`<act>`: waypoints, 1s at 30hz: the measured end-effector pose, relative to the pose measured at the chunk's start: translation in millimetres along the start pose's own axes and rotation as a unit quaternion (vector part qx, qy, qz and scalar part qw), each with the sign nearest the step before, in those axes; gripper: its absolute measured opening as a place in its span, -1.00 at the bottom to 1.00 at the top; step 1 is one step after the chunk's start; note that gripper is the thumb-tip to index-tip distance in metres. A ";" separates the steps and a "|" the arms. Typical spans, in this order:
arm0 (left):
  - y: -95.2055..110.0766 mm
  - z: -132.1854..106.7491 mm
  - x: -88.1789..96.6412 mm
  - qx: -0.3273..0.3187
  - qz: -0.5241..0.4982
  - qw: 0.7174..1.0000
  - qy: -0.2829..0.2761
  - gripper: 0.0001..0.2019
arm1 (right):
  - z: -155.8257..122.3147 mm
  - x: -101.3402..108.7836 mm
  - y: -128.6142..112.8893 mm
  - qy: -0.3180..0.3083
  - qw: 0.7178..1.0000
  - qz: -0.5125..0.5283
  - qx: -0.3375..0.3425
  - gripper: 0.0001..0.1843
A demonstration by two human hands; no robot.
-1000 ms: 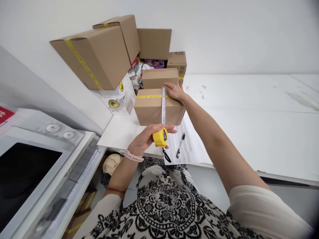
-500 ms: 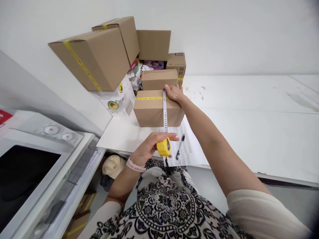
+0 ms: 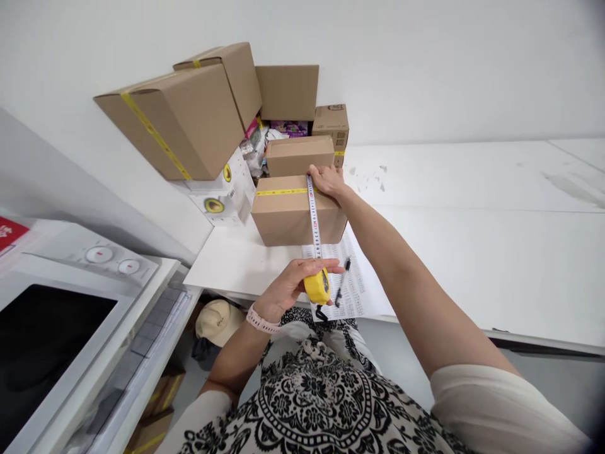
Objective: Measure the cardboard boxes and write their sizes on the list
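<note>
A brown cardboard box (image 3: 283, 217) with a yellow tape band stands on the white table (image 3: 472, 252). My left hand (image 3: 288, 285) is closed on a yellow tape measure case (image 3: 317, 285) near the table's front edge. Its white blade (image 3: 312, 214) runs up over the box's front and top. My right hand (image 3: 327, 181) presses the blade's end down at the box's far top edge, fingers pinched on it. Under and in front of the box lies a printed sheet (image 3: 347, 284) with a black pen (image 3: 343, 289) on it.
More cardboard boxes (image 3: 189, 120) are stacked against the wall behind, over a white carton (image 3: 222, 192) with a yellow logo. An open box (image 3: 288, 94) holds packets. A white machine (image 3: 70, 315) stands at left. A beige cap (image 3: 217, 320) lies under the table.
My left hand has pulled the yellow case down and to the right, away from the box, so more blade shows. My right hand stays on the blade's end.
</note>
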State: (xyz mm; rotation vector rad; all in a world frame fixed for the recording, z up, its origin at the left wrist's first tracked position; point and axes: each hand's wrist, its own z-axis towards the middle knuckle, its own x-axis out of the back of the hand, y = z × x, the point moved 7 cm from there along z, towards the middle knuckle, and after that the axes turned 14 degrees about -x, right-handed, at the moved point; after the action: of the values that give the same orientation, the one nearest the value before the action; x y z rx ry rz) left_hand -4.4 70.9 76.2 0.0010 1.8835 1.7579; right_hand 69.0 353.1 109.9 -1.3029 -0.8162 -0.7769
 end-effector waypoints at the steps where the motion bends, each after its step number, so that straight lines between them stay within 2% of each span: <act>1: -0.4 0.2 0.5 0.003 0.002 1.000 0.001 -0.50 | -0.7 0.7 0.0 0.000 1.000 0.001 0.001 -0.27; 5: -4.0 3.7 5.1 0.012 0.032 0.999 -0.004 -0.48 | -5.5 4.7 0.3 -0.006 0.999 0.035 0.004 -0.45; 9: -5.9 6.9 5.0 0.010 0.100 0.994 -0.037 -0.46 | 1.3 14.4 3.0 -0.002 0.987 0.163 -0.010 -0.61; 12: -6.0 0.1 1.5 0.013 0.171 0.982 -0.076 -0.46 | 11.6 38.0 12.4 0.019 0.963 0.270 -0.017 -0.73; 14: -4.4 -9.8 1.8 0.003 0.231 0.968 -0.099 -0.37 | 6.4 67.9 23.9 0.056 0.942 0.331 0.016 -0.76; 16: -1.1 -20.5 9.2 -0.024 0.300 0.950 -0.086 -0.17 | -18.3 101.4 41.3 0.098 0.923 0.367 0.060 -0.75; 18: 0.4 -29.0 21.4 -0.050 0.358 0.931 -0.046 0.06 | -62.0 124.4 61.2 0.121 0.915 0.377 0.073 -0.73; 19: -0.8 -31.5 27.0 -0.060 0.381 0.922 -0.027 0.14 | -89.3 129.2 69.2 0.126 0.913 0.381 0.070 -0.72; 20: -3.2 -32.3 31.1 -0.069 0.403 0.913 -0.013 0.20 | -118.1 128.2 75.1 0.125 0.912 0.386 0.060 -0.71; 22: -10.5 -29.1 33.7 -0.090 0.442 0.892 -0.001 0.25 | -174.1 108.9 80.4 0.105 0.908 0.405 0.019 -0.70; 25: -21.7 -18.9 26.7 -0.128 0.483 0.866 -0.012 0.27 | -235.7 51.3 71.3 0.009 0.905 0.425 -0.009 -0.72; 28: -25.9 -13.5 27.6 -0.141 0.516 0.845 -0.009 0.24 | -259.7 3.1 73.1 -0.053 0.917 0.396 0.002 -0.70; 30: -21.4 -13.9 41.5 -0.138 0.565 0.813 0.024 0.19 | -256.6 -17.1 98.0 -0.040 0.942 0.325 -0.069 -0.66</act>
State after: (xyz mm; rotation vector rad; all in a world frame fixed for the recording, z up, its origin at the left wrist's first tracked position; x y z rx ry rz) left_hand -37.1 70.3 40.1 1.2040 1.7092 2.7615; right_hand 163.9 109.3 24.7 -1.6135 -0.3489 -0.2541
